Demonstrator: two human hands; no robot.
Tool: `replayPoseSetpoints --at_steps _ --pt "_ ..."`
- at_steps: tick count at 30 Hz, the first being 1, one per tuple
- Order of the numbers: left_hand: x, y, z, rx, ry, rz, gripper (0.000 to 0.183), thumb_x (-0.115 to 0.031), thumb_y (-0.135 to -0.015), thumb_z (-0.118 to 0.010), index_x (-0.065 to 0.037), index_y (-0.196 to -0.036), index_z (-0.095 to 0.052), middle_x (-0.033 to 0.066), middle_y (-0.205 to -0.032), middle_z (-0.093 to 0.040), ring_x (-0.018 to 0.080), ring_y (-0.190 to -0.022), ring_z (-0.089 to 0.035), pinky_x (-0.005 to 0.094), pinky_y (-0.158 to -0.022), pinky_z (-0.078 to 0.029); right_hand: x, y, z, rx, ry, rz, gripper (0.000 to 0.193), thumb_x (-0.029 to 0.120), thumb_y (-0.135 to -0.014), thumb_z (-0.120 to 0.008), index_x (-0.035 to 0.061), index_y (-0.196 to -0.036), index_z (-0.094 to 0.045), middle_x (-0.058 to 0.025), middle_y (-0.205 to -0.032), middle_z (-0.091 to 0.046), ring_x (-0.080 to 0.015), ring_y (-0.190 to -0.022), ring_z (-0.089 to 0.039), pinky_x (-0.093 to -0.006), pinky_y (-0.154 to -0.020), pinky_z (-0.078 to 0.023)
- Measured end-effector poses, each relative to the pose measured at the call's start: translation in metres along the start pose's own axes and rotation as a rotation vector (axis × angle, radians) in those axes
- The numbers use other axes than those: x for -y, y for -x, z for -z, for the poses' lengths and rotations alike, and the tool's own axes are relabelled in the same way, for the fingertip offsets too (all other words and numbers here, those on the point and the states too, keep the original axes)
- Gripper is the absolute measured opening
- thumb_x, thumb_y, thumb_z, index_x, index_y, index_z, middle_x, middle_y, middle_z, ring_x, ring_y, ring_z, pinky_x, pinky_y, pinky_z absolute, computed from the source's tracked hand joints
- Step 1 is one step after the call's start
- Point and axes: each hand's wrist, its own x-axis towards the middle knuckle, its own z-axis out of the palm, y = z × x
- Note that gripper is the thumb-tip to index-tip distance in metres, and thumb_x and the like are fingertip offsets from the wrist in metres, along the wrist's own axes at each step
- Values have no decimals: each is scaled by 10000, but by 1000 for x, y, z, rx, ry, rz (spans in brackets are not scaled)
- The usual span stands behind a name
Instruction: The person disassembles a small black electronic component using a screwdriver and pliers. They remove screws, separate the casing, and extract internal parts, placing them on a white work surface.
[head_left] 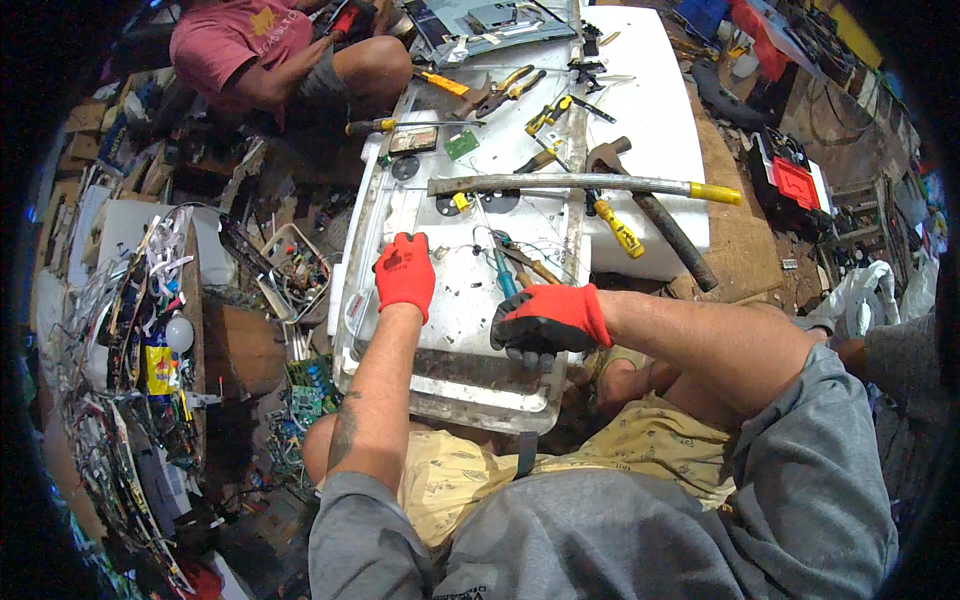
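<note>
My left hand [405, 275], in a red glove, is curled over the left side of a white panel [450, 350], its fingertips hidden beneath it. My right hand [545, 322], in a red glove with a black palm, is closed above the panel's near right part. Whatever it may hold is hidden. Just beyond the right hand lie a blue-handled screwdriver [504, 270] and a hand tool with orange-yellow handles [543, 271]. Farther off, a long metal bar with a yellow end [600, 183] lies across the panel. Small dark bits are scattered between my hands.
A hammer [655, 210] and a yellow screwdriver [620, 230] lie at the right. Pliers [510, 92], a green circuit board [462, 146] and flat electronic parts [490, 25] are farther back. Cable scrap [130, 380] heaps at the left. Another person [270, 60] sits at the far left.
</note>
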Motion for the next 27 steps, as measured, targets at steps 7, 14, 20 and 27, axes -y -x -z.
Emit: replayPoseSetpoints --at_steps 7,14,20,27 --pt "14 14 3 -53 371 93 307 -169 -794 -729 -63 -1076 -668 175 -1034 -689 299 -969 -683 419 -821 -543 -11 1 13 -51 386 328 241 105 -878 -641 33 -1107 -667 -101 -997 -702 -217 -810 -685 -354 -668 -543" --pt "95 20 39 71 1088 249 271 -123 -862 -651 -57 -1116 -720 19 -801 -668 119 -625 -588 281 -598 -512 1 2 7 -88 -349 -65 250 261 -947 -602 51 -1060 -676 -60 -852 -652 -157 -674 -632 -314 -562 -534" --pt "132 21 27 17 1898 654 145 -215 -886 -602 -82 -916 -647 -10 -712 -539 152 -616 -549 315 -573 -487 4 3 4 -129 -504 -124 272 290 -957 -601 50 -1061 -675 -36 -831 -644 -134 -675 -630 -296 -554 -508" --pt "131 19 -5 -161 772 195 185 -149 -825 -653 -25 -960 -673 99 -829 -698 213 -706 -649 354 -698 -529 2 2 9 -127 -524 -128 264 294 -962 -608 53 -1051 -674 -38 -838 -643 -139 -675 -616 -299 -562 -507"
